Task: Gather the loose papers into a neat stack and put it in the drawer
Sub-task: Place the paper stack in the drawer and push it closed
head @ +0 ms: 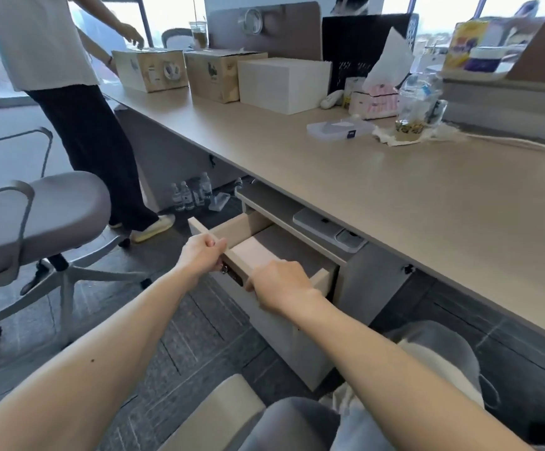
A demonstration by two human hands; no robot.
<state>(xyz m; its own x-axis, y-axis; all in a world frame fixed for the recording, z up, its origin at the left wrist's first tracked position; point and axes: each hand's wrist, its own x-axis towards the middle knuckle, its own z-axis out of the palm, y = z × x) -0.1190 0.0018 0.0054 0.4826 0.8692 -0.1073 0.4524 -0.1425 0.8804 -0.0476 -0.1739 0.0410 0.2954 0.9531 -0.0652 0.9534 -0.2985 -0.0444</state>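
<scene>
Left hand and right hand both curl over the top edge of the drawer between them, so shoving it shut could pinch those fingers.

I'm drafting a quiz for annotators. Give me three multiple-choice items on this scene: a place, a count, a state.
1. Where are the left hand and right hand? A) on the drawer, at its front edge B) on the chair seat C) on a water bottle
2. How many brown cardboard boxes stand on the desk? A) one B) two C) four
3. The drawer is: A) shut B) pulled open C) lying on the floor
Answers: 1 A, both hands grip its front edge; 2 B, two stand side by side; 3 B, its inside shows.
</scene>
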